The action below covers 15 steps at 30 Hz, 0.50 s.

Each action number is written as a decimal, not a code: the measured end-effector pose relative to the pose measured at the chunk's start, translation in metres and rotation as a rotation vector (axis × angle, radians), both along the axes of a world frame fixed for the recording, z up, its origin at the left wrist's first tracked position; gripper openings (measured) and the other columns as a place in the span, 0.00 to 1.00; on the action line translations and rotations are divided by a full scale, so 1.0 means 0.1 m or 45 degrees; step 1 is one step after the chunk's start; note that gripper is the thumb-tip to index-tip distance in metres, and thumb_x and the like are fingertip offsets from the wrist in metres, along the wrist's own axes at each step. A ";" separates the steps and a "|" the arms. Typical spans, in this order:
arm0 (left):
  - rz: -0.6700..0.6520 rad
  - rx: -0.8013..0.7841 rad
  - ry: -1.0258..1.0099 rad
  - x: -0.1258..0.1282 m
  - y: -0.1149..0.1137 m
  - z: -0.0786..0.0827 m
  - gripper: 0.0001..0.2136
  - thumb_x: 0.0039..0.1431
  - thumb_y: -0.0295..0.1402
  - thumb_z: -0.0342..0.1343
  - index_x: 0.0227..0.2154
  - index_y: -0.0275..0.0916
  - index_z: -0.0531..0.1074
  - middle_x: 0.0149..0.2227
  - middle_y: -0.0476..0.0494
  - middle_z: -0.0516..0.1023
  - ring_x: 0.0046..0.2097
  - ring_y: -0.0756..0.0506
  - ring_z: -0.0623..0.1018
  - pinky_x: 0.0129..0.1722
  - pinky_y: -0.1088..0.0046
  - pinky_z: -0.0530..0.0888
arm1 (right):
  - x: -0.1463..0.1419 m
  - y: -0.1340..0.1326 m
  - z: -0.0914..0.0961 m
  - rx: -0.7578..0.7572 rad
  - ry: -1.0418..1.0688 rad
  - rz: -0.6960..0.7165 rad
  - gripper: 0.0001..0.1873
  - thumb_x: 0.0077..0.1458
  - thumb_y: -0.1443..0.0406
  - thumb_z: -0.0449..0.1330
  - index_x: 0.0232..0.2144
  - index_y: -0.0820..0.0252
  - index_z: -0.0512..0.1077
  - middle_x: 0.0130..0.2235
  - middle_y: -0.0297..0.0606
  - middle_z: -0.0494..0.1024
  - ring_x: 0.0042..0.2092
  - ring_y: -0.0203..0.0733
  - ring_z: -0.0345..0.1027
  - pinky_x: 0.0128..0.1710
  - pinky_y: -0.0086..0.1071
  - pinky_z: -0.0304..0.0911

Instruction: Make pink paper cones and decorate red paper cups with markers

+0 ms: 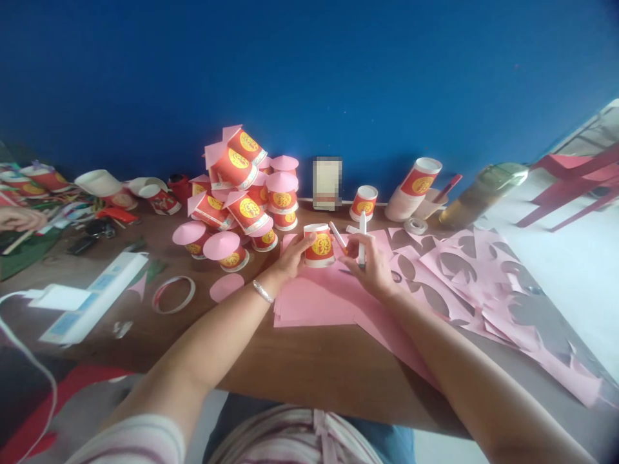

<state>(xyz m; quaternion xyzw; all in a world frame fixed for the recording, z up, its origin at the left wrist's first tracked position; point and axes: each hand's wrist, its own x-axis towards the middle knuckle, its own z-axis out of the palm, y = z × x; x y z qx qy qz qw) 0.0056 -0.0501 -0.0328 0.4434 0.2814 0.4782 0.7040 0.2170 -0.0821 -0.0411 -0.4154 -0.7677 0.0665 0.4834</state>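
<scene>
My left hand (291, 256) is wrapped round the side of a red paper cup (319, 246) with a yellow emblem, its open rim upward. In my right hand (374, 267), closed fingers grip a white pen-shaped tool (362, 235) that points up. A slim white stick with an orange end (337, 236) slants between the cup and my right fingertips; whether the fingers hold it too I cannot tell. Beneath both hands lie pink paper sheets (314, 299). To the left, several red cups with pink cone tops (249, 211) are piled up.
Pink cut-out scraps (449, 270) spread across the right side. Behind stand a lone cup (363, 203), stacked cups (416, 187), a tape roll (416, 225) and a bottle (483, 193). A power strip (94, 299) and tape ring (174, 294) lie left. Another person's hand (22, 219) shows far left.
</scene>
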 end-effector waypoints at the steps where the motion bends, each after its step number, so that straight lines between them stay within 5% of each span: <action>1: 0.040 -0.028 -0.026 0.00 -0.01 0.00 0.23 0.56 0.50 0.66 0.45 0.37 0.77 0.42 0.39 0.83 0.46 0.40 0.81 0.49 0.63 0.74 | -0.04 -0.03 -0.01 0.050 -0.055 0.022 0.20 0.64 0.54 0.62 0.52 0.56 0.65 0.36 0.38 0.80 0.33 0.44 0.75 0.34 0.37 0.71; 6: -0.003 -0.024 -0.021 0.05 -0.05 0.05 0.19 0.58 0.50 0.64 0.40 0.38 0.79 0.40 0.42 0.83 0.48 0.41 0.81 0.50 0.65 0.74 | -0.15 -0.12 -0.04 0.238 -0.297 0.052 0.16 0.66 0.59 0.59 0.53 0.56 0.65 0.37 0.40 0.79 0.33 0.43 0.75 0.30 0.33 0.68; 15: -0.157 -0.054 -0.028 0.08 -0.03 -0.05 0.22 0.58 0.48 0.65 0.48 0.38 0.78 0.47 0.40 0.83 0.51 0.40 0.80 0.54 0.63 0.72 | -0.11 -0.11 0.03 0.463 -0.426 -0.069 0.08 0.63 0.73 0.56 0.42 0.57 0.71 0.31 0.36 0.75 0.29 0.37 0.68 0.26 0.29 0.61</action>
